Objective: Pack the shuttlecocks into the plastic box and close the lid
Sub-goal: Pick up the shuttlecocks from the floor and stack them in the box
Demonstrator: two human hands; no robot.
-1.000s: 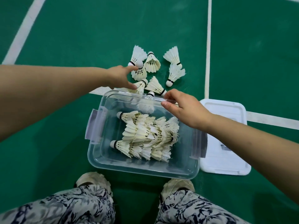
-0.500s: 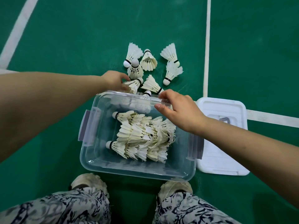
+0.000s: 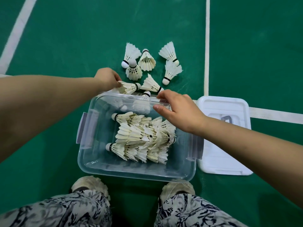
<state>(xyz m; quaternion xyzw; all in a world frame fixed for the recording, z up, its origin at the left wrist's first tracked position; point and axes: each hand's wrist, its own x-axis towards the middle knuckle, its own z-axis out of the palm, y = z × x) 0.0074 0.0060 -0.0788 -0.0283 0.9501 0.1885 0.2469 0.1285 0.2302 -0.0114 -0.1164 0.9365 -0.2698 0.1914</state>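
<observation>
Three white lines (image 3: 207, 46) mark green floor (image 3: 82, 38); left fingers (image 3: 117, 78) pinch shuttlecock (image 3: 129, 87), right fingers (image 3: 164, 95) grip box (image 3: 131, 171).

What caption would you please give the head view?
Left hand grips a shuttlecock beyond the clear box; right hand holds its rim.
</observation>
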